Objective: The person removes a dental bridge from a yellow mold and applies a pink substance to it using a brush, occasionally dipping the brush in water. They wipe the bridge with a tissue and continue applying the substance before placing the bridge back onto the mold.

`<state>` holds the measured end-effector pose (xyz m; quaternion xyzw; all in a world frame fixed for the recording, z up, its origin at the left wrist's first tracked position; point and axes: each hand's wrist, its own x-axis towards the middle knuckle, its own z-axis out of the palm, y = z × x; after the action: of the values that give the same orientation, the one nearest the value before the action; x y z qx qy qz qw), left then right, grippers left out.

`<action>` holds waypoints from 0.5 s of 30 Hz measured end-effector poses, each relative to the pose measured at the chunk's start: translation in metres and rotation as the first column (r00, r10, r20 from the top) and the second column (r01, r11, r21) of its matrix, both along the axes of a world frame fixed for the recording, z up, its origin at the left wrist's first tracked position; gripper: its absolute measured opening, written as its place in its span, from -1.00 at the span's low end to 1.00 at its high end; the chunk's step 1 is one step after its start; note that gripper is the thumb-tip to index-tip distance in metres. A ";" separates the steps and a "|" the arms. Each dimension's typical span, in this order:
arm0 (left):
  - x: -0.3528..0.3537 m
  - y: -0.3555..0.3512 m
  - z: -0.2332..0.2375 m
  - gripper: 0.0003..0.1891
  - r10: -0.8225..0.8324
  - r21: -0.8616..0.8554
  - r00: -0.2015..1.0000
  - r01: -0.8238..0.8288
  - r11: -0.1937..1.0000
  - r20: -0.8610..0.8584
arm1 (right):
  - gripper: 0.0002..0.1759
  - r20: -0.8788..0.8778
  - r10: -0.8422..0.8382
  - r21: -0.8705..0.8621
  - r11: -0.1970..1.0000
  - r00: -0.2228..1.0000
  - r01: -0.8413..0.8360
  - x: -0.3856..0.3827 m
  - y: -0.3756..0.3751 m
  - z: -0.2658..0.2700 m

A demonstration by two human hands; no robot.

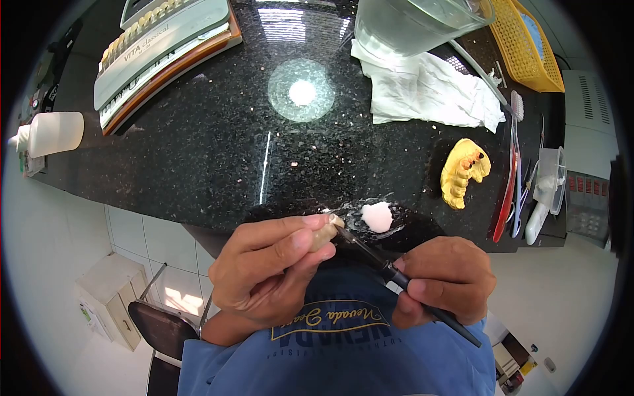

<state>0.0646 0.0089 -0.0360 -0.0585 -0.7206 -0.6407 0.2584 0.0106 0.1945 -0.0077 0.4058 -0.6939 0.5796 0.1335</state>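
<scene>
My left hand [267,267] pinches a small beige dental piece [323,236] between thumb and fingers, low over the front edge of the counter. In my right hand [446,280] is a slim black-handled tool [395,274], held like a pen, its narrow tip touching or very close to the top of the piece. A pale pink mound of material [377,216] lies on the dark counter just beyond my hands, with wet white smears around it. To its right sits a yellow dental model [464,173] with small dark red spots on its teeth.
A VITA classical shade guide [155,49] stands at the back left of the speckled counter [218,158], a white bottle [56,133] at far left. Back right are a water container [416,26], white cloth [429,92] and yellow basket [525,49]. A red-handled brush [507,191] and other tools lie right.
</scene>
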 end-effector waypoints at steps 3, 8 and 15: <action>0.001 0.000 -0.001 -0.68 -0.006 0.014 1.000 0.006 1.000 0.000 | -0.76 0.000 0.001 0.008 1.000 1.000 -0.001 -0.001 0.000 0.000; 0.001 -0.001 -0.001 -0.67 -0.012 0.010 1.000 0.012 1.000 -0.006 | -0.75 0.000 -0.014 0.012 1.000 1.000 0.014 0.001 0.000 0.000; -0.001 0.002 -0.002 -0.66 -0.011 0.052 0.999 0.013 0.999 -0.031 | -0.81 -0.002 -0.087 -0.111 0.990 0.996 0.086 0.001 0.007 -0.002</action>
<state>0.0641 0.0113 -0.0378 -0.0657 -0.6993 -0.6598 0.2669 0.0118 0.2013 -0.0095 0.3694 -0.6770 0.6095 0.1834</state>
